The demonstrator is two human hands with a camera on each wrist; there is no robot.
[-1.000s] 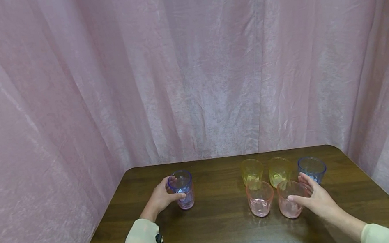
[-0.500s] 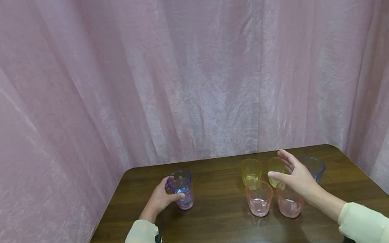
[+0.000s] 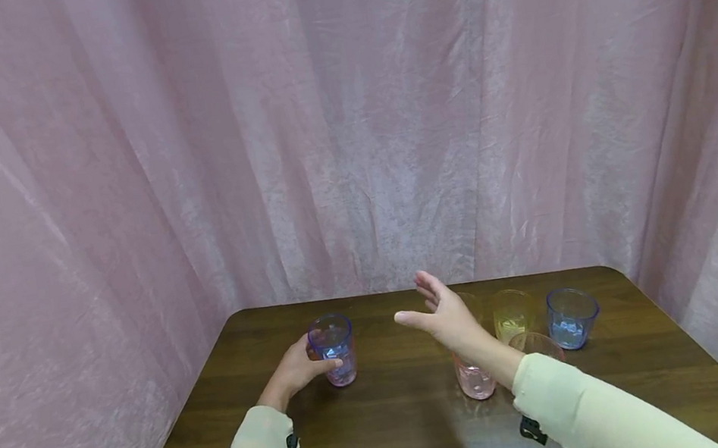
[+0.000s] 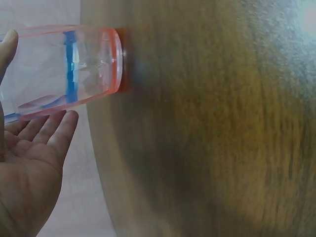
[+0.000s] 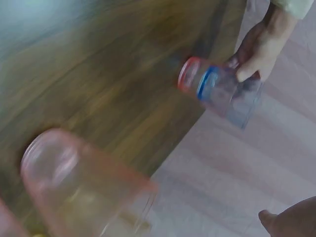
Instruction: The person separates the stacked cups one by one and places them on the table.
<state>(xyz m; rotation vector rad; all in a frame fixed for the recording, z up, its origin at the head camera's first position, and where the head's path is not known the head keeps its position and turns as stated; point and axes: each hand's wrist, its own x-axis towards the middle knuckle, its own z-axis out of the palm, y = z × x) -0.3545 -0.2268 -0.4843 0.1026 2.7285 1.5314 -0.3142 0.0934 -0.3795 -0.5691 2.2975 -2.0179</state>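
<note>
On the left of the table my left hand point(image 3: 298, 369) grips a stack of two clear tumblers, with its thumb in front and its fingers behind. The stack is a blue tumbler point(image 3: 332, 335) nested inside a pink tumbler point(image 3: 344, 381), upright, base at the tabletop in the left wrist view. My right hand point(image 3: 444, 317) is raised with spread fingers and nothing in it, between the stack and the other cups. Under the right forearm, a pink tumbler point(image 3: 475, 382) and a second pink one point(image 3: 542, 342) are partly covered.
A yellow tumbler point(image 3: 511, 316) and a blue tumbler point(image 3: 572, 320) stand upright at the back right of the brown wooden table point(image 3: 388, 434). Another yellow tumbler point(image 3: 471, 303) shows partly behind the right hand. A pink curtain point(image 3: 347, 141) hangs beyond the table's back edge.
My right hand has travelled left from beside the right-hand pink tumbler, over the cups, toward the stack, carrying nothing. My left hand and the stack have stayed put.
</note>
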